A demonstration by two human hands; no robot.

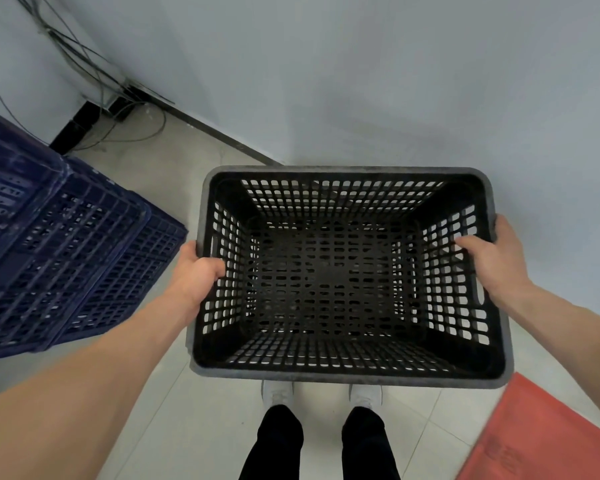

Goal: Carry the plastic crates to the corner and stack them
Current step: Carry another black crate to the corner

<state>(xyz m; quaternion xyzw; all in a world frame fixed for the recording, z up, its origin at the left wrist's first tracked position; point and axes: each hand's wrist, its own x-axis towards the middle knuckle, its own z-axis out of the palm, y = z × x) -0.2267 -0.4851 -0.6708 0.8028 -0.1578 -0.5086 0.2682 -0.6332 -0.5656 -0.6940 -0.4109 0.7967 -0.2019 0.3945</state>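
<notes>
Crate (347, 374) of black perforated plastic fills the centre of the head view, open side up. It is held above the tiled floor (194, 393) and the person's white shoes (278, 393) at 6 o'clock. The left hand (196, 271) grasps its short rim at 9 o'clock, thumb hooked over the edge. The right hand (492, 258) grasps the opposite rim at 3 o'clock in the same way. Blue crates (66, 258) sit stacked on the floor at 9 o'clock, near the black one but apart from it. Loose cables (118, 98) gather in the wall corner at 11 o'clock. A red surface (548, 431) shows at 5 o'clock; what it is cannot be told.
</notes>
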